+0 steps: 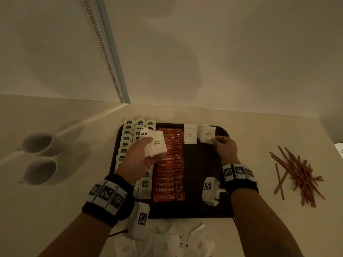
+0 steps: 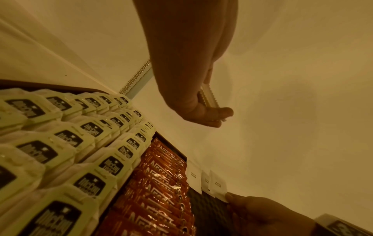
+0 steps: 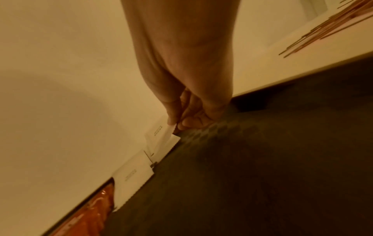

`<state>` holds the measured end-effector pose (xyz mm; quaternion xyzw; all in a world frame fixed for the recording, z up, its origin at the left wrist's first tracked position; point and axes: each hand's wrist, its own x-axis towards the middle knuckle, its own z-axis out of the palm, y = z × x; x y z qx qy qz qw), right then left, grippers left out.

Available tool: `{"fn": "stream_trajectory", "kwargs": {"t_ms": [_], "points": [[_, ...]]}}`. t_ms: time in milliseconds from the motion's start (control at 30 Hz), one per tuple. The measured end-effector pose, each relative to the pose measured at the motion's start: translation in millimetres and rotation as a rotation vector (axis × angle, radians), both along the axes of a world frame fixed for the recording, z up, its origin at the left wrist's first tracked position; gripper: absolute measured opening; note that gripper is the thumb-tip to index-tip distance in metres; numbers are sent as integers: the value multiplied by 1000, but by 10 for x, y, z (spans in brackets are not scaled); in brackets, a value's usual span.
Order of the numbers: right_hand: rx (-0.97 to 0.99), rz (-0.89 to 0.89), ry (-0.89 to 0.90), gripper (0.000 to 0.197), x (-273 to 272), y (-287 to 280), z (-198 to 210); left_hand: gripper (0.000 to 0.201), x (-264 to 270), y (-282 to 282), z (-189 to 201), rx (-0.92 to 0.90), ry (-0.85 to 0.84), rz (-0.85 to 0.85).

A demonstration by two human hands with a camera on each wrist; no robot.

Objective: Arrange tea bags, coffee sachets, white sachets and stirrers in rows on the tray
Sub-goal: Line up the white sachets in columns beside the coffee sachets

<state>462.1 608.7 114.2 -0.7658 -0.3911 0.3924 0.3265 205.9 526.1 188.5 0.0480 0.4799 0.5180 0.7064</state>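
Note:
A dark tray holds rows of pale green tea bags on the left and orange coffee sachets beside them. At its far edge lie a white sugar sachet and two overlapping ones. My right hand pinches the near corner of the rightmost sachet, which rests on the tray. My left hand hovers over the tea bags and grips a stack of white sachets, whose serrated edges show in the left wrist view.
Orange-brown stirrers lie in a loose pile on the counter right of the tray. More white sachets are scattered in front of it. Two white cups stand at the left. A wall runs close behind the tray.

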Motion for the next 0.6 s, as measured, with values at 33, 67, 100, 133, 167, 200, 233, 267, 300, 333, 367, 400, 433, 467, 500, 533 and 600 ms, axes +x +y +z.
{"fn": "stream_trajectory", "kwargs": {"t_ms": [33, 67, 100, 133, 167, 200, 233, 267, 300, 333, 367, 400, 433, 467, 500, 533, 600], "points": [[-16, 27, -44, 19, 20, 30, -50, 24, 2, 1, 4, -2, 13, 3], [-28, 55, -77, 19, 27, 52, -83, 25, 1, 4, 8, -3, 21, 9], [-34, 78, -101, 20, 30, 70, -116, 23, -1, 6, 15, -3, 28, 17], [-40, 95, -121, 21, 27, 83, -136, 22, -3, 9, 24, -7, 36, 27], [-44, 108, -140, 21, 24, 97, -152, 21, -9, 13, 27, -11, 40, 36], [-49, 117, -159, 22, 20, 107, -159, 22, -16, 16, 25, -14, 42, 43], [-52, 123, -177, 22, 17, 114, -166, 24, -21, 19, 20, -19, 42, 47], [-51, 127, -197, 22, 13, 120, -170, 26, -25, 20, 15, -26, 39, 52], [-48, 130, -218, 22, 10, 127, -177, 27, -28, 21, 9, -30, 29, 57], [-46, 131, -241, 22, 4, 129, -181, 28, -28, 22, 4, -33, 16, 62], [-40, 129, -260, 22, -5, 130, -184, 29, -29, 23, -3, -36, 5, 69], [-33, 125, -274, 22, -15, 128, -182, 28, -29, 22, -1, -31, -5, 73], [-27, 118, -281, 21, -22, 125, -182, 24, -26, 19, 9, -22, -6, 74], [-23, 111, -287, 19, -29, 120, -171, 19, -18, 17, 23, -12, 0, 74], [-19, 104, -296, 19, -38, 118, -158, 16, -11, 16, 33, -5, 9, 77], [-13, 94, -306, 19, -52, 110, -129, 14, -5, 17, 42, 0, 12, 81], [24, 86, -290, 21, -136, 83, -17, 13, 6, 23, 58, 8, 25, 84]]}}
